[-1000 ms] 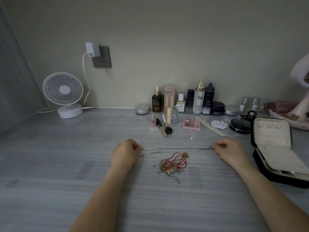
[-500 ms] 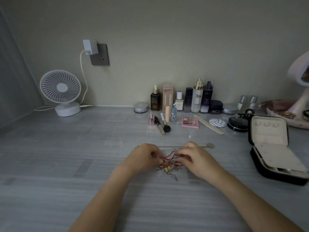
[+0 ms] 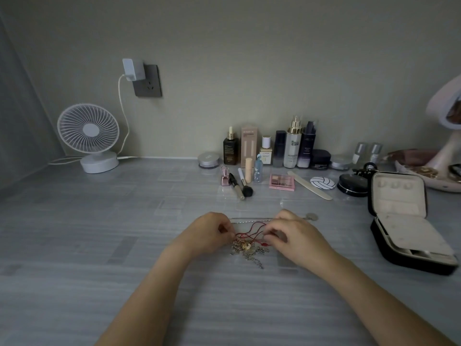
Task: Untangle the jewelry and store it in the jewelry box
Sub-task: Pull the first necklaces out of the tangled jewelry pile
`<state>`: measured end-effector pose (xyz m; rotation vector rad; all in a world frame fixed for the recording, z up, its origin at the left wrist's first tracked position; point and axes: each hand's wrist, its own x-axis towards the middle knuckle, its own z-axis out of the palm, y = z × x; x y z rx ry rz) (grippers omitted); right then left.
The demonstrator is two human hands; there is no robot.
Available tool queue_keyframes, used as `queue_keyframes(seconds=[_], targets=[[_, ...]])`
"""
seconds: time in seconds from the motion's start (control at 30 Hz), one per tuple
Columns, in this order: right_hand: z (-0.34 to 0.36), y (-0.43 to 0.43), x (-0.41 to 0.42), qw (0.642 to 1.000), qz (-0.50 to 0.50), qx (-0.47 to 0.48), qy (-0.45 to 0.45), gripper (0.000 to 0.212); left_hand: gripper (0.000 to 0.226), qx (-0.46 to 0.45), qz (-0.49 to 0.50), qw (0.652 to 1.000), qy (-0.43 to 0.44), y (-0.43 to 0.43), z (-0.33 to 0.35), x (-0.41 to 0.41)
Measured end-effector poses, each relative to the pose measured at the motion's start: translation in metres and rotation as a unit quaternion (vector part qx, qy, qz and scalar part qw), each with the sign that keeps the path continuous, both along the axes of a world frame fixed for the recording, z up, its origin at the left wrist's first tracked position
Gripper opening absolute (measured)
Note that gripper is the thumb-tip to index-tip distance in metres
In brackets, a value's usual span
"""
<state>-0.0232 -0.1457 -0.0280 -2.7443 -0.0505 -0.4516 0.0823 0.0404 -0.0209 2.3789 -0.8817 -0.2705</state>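
A tangle of jewelry (image 3: 249,248) lies on the grey table: a red cord (image 3: 252,229) looped over silver and gold chains. My left hand (image 3: 208,234) pinches the red cord at its left side. My right hand (image 3: 291,233) pinches it at the right side. Just behind my hands a silver chain (image 3: 249,219) lies stretched out straight, ending in a round pendant (image 3: 311,216). The black jewelry box (image 3: 404,226) stands open at the right, with a cream lining and its lid upright.
Cosmetics bottles (image 3: 291,146), a pink palette (image 3: 282,181), brushes (image 3: 240,187) and a nail file (image 3: 309,185) line the back. A white fan (image 3: 91,136) stands at the back left. A black compact (image 3: 353,184) and a pink mirror tray (image 3: 439,171) sit near the box.
Both hands let go of the straightened silver chain, left it lying on the table, and moved inward to the tangle, where they now pinch the red cord.
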Motion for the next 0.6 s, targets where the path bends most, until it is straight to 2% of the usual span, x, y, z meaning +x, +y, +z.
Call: queue_keyframes(seconds=[0.17, 0.33, 0.5, 0.6], targets=[[-0.005, 0.019, 0.003, 0.997, 0.067, -0.023, 0.021, 0.023, 0.01, -0.077, -0.014, 0.997, 0.024, -0.001, 0.004, -0.004], [-0.007, 0.019, 0.003, 0.995, 0.065, -0.069, 0.024, 0.023, 0.008, -0.031, -0.077, 0.995, 0.048, -0.009, 0.002, -0.013], [-0.011, 0.014, 0.002, 0.989, 0.044, -0.131, -0.061, 0.031, 0.01, -0.033, -0.073, 0.996, 0.045, -0.009, 0.001, -0.013], [-0.007, 0.013, 0.0, 0.982, 0.025, -0.17, -0.082, 0.028, 0.007, -0.023, -0.065, 0.998, 0.016, -0.01, -0.002, -0.016]])
